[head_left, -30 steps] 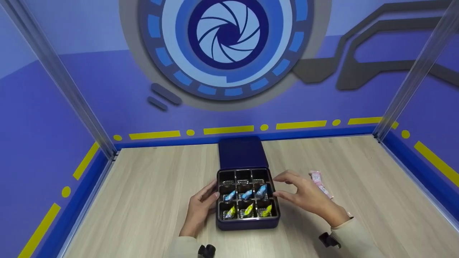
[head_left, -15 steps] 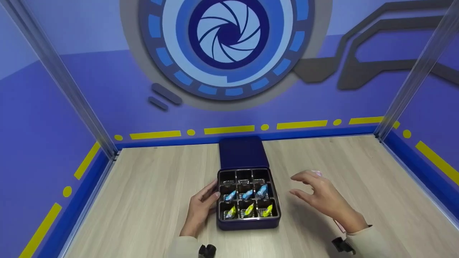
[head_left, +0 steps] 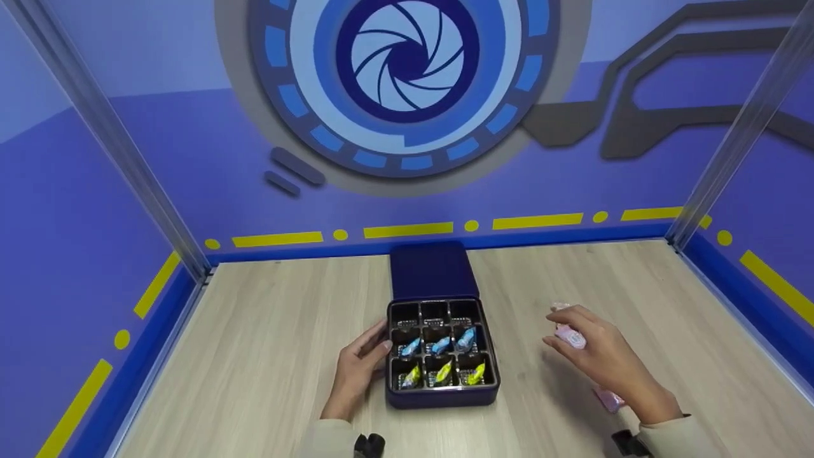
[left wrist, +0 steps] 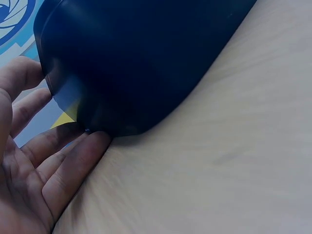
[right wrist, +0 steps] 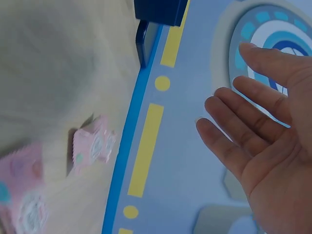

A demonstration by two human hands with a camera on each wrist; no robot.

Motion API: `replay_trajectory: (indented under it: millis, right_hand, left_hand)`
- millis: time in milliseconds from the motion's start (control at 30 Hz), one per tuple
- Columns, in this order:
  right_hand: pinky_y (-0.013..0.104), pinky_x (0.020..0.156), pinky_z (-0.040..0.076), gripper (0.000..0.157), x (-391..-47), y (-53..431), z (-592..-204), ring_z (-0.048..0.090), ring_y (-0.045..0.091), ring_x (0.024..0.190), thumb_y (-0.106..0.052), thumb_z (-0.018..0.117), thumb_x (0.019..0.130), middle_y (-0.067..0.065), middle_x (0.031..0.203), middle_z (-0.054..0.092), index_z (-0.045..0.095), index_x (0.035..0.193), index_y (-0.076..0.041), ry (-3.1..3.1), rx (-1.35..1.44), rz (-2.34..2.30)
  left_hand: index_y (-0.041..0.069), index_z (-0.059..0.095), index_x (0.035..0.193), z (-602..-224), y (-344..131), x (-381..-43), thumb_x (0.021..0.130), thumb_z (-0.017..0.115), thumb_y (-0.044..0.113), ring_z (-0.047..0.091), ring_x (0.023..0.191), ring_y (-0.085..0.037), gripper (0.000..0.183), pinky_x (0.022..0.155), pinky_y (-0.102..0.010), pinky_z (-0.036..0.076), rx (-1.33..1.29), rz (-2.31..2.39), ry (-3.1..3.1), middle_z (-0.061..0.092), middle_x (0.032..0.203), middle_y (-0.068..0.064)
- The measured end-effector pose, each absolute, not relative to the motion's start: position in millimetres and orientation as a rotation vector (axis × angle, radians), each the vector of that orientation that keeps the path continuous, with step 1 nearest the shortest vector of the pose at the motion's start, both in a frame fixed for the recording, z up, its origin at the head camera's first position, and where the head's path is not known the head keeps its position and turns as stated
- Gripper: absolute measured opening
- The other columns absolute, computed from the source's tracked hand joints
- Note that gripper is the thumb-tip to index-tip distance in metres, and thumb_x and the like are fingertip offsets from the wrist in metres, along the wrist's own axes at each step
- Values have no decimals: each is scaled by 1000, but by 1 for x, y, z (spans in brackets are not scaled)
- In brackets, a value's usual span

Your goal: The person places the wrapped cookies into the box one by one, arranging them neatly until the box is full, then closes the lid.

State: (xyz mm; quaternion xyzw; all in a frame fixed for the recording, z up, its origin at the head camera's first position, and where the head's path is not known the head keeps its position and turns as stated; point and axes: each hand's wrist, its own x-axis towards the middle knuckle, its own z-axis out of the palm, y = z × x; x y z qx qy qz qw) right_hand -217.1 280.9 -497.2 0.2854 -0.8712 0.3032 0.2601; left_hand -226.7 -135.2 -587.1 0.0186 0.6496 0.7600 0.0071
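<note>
My left hand [head_left: 357, 372] rests against the left side of a dark blue box [head_left: 442, 399], its fingers fairly straight along the wall. The left wrist view shows those fingertips touching the box [left wrist: 131, 63]. Inside, a black divided tray has three rows: blue-wrapped candies [head_left: 440, 345] lie in the middle one, yellow-wrapped candies [head_left: 443, 373] in the front one. The back row shows bare black plastic. My right hand [head_left: 604, 353] hovers over pink-wrapped candies [head_left: 570, 336] to the right, thumb and fingers apart. In the right wrist view that hand [right wrist: 263, 141] holds nothing; pink candies [right wrist: 92, 146] lie beyond.
The box lid [head_left: 432, 270] lies tipped back behind the box, near the rear wall. Another pink candy [head_left: 608, 399] lies partly under my right wrist. Blue printed panels [head_left: 407, 203] enclose the wooden table [head_left: 273, 350] at the back and sides.
My right hand has moved from the box's right side out to the right, over the pink candies. My left hand and the box have stayed put.
</note>
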Motion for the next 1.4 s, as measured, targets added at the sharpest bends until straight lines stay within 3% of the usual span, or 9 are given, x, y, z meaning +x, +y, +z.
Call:
replay_trajectory:
  millis: [200,400,500,700,933,1200,1400]
  right_hand:
    - [6,92,45,37,-213,298,-500,71,18,98,0,93,79,-7,107,72,76,110,-9,-2435,664,777]
    - [41,81,62,37,-206,313,-503,71,19,99,-4,92,82,-3,110,73,76,115,-10,-2546,587,721]
    - [49,81,62,38,-202,319,-503,72,24,100,-6,91,83,-3,111,73,76,118,-10,-2592,560,724]
    - [49,84,63,36,-199,331,-508,71,20,103,-6,90,84,-5,112,74,77,117,-13,-2639,549,802]
    - [35,86,63,34,-194,346,-515,68,7,105,-4,90,84,-4,111,75,79,114,-14,-2681,541,888]
    - [30,86,61,26,-191,363,-522,66,3,105,-12,88,88,-4,111,76,78,111,-15,-2767,575,947]
    - [26,86,59,25,-187,372,-525,65,-1,105,-10,87,88,-2,111,76,77,112,-13,-2800,653,978]
  left_hand:
    - [5,57,153,-587,-135,-227,102,74,17,75,104,-25,55,86,-39,63,49,2375,2035,58,150,-23]
    - [6,56,154,-586,-134,-227,103,74,20,71,118,-27,56,90,-37,62,33,2340,2079,54,155,-21]
    - [6,56,155,-585,-134,-227,103,73,21,67,125,-27,56,93,-37,61,35,2339,2083,52,157,-20]
    - [8,58,154,-586,-134,-227,103,74,20,67,125,-28,55,92,-39,61,26,2355,2056,53,157,-19]
    - [10,58,154,-586,-134,-227,102,74,20,69,121,-28,55,90,-41,62,18,2357,2039,52,157,-18]
    - [8,57,154,-584,-132,-227,102,74,18,69,120,-27,55,91,-39,61,18,2375,2039,53,156,-19]
    - [5,56,154,-585,-132,-227,103,73,18,59,136,-31,55,98,-32,57,47,2355,2099,53,156,-18]
